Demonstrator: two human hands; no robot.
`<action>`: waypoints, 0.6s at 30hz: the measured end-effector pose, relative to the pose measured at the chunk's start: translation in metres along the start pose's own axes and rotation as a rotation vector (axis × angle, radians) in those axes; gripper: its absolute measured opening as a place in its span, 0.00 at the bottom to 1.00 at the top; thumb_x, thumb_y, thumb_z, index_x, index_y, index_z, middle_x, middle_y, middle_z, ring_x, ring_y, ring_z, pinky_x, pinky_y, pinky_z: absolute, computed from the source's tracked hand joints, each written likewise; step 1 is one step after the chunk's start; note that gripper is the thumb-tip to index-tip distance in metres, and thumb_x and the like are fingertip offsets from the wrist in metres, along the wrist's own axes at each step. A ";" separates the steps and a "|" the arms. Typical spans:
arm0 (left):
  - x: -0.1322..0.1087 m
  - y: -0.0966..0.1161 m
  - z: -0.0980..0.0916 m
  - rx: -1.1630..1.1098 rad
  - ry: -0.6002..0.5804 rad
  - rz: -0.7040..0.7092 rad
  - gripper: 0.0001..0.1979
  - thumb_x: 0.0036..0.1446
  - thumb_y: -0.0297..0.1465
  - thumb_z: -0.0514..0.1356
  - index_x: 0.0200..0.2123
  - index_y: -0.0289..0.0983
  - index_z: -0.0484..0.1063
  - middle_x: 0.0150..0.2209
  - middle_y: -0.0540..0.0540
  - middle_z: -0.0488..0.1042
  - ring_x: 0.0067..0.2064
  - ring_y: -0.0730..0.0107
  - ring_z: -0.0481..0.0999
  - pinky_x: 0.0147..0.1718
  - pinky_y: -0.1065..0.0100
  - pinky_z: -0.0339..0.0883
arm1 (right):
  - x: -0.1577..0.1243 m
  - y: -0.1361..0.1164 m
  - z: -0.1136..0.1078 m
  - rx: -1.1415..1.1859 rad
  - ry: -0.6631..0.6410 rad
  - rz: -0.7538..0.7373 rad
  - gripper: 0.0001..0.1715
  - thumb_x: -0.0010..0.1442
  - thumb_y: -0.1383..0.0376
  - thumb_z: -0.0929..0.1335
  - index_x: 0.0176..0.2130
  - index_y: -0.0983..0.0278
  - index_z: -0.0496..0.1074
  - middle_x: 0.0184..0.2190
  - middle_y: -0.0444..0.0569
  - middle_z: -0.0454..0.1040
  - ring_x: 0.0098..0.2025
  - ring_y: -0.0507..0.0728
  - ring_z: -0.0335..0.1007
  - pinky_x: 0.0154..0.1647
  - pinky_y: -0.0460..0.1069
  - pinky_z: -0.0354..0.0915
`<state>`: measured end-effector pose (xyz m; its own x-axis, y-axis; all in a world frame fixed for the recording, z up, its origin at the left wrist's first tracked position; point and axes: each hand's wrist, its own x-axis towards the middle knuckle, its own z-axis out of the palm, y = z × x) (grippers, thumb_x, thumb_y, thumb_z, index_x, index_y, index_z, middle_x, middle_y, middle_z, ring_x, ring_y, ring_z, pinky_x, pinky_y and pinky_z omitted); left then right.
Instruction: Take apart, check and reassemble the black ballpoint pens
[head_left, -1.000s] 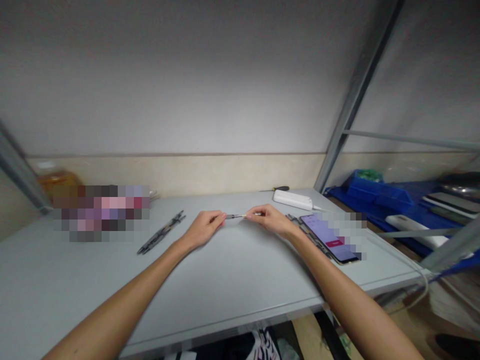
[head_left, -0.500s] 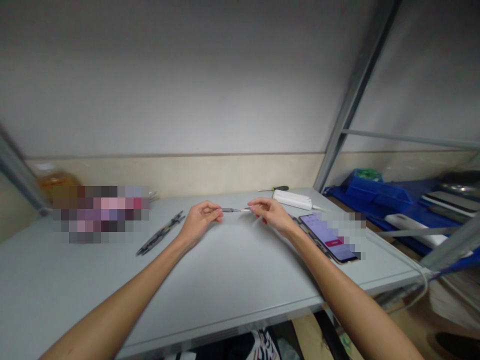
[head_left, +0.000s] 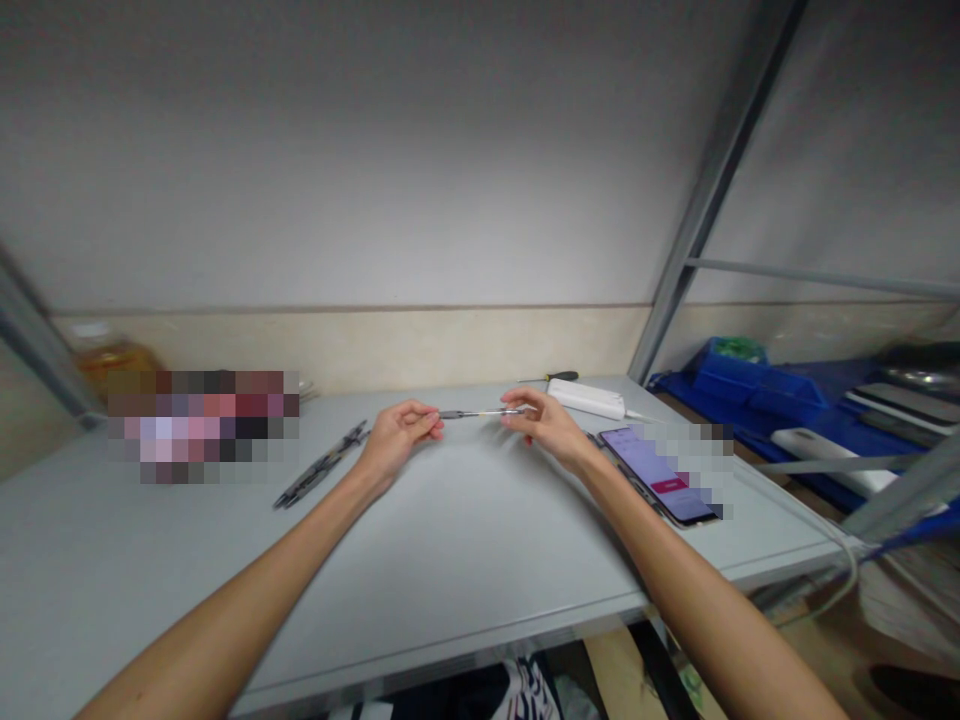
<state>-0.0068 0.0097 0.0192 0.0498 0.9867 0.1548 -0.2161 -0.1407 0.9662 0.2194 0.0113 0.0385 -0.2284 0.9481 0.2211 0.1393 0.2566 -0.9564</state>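
My left hand (head_left: pixel 403 432) is closed, its thumb and forefinger pinching the grey end of a slim pen (head_left: pixel 469 413). The pen lies almost level above the table, with a thin, pale middle part showing. At its other end is my right hand (head_left: pixel 541 425), thumb and forefinger spread apart around the silvery end. Whether another finger touches that end is hard to see. Left of my left hand, several dark pens (head_left: pixel 321 466) lie side by side on the grey-white table (head_left: pixel 450 560).
Beside my right forearm lies a phone (head_left: pixel 656 475) with its screen lit, partly over dark items. Behind my right hand are a white power strip (head_left: pixel 585 399) and a screwdriver (head_left: pixel 562 377). Blue trays (head_left: pixel 757 385) stand beyond the metal post (head_left: pixel 686 240).
My right thumb and forefinger have parted, and more of the pen's right end now shows between them. The pen has risen slightly. My left hand keeps its pinch.
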 end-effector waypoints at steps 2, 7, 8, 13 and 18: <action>0.000 0.000 0.000 -0.024 0.001 -0.012 0.18 0.34 0.37 0.70 0.27 0.31 0.71 0.22 0.47 0.75 0.25 0.74 0.73 0.33 0.69 0.69 | 0.000 -0.002 0.000 0.001 0.023 0.031 0.24 0.44 0.56 0.72 0.40 0.63 0.68 0.31 0.45 0.67 0.24 0.47 0.62 0.16 0.41 0.54; -0.002 0.001 0.002 -0.044 0.005 -0.017 0.18 0.35 0.35 0.69 0.28 0.31 0.71 0.22 0.47 0.75 0.26 0.74 0.73 0.34 0.67 0.69 | 0.001 -0.001 0.001 -0.025 -0.007 0.061 0.19 0.49 0.53 0.68 0.27 0.67 0.69 0.20 0.42 0.62 0.19 0.46 0.55 0.14 0.41 0.51; -0.002 0.001 0.002 -0.045 0.007 -0.019 0.18 0.35 0.35 0.69 0.28 0.31 0.71 0.23 0.47 0.75 0.25 0.74 0.73 0.34 0.67 0.69 | 0.001 -0.001 0.001 -0.010 0.003 0.039 0.18 0.47 0.54 0.69 0.28 0.67 0.69 0.21 0.43 0.64 0.20 0.47 0.57 0.14 0.41 0.52; -0.001 0.001 0.001 -0.041 0.017 -0.016 0.19 0.35 0.36 0.69 0.28 0.31 0.70 0.23 0.47 0.75 0.25 0.75 0.73 0.33 0.68 0.68 | 0.001 -0.001 0.000 0.066 0.031 0.039 0.22 0.44 0.56 0.71 0.39 0.64 0.70 0.31 0.46 0.69 0.25 0.49 0.64 0.16 0.42 0.56; -0.001 -0.001 0.000 -0.034 0.013 -0.011 0.19 0.34 0.37 0.69 0.29 0.31 0.70 0.23 0.47 0.75 0.25 0.75 0.73 0.33 0.68 0.68 | 0.001 -0.001 0.002 0.058 0.040 0.106 0.19 0.46 0.54 0.70 0.29 0.68 0.71 0.22 0.46 0.68 0.21 0.48 0.61 0.16 0.43 0.54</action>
<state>-0.0065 0.0091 0.0186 0.0400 0.9892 0.1409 -0.2488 -0.1267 0.9602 0.2171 0.0120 0.0393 -0.1768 0.9763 0.1245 0.1049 0.1445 -0.9839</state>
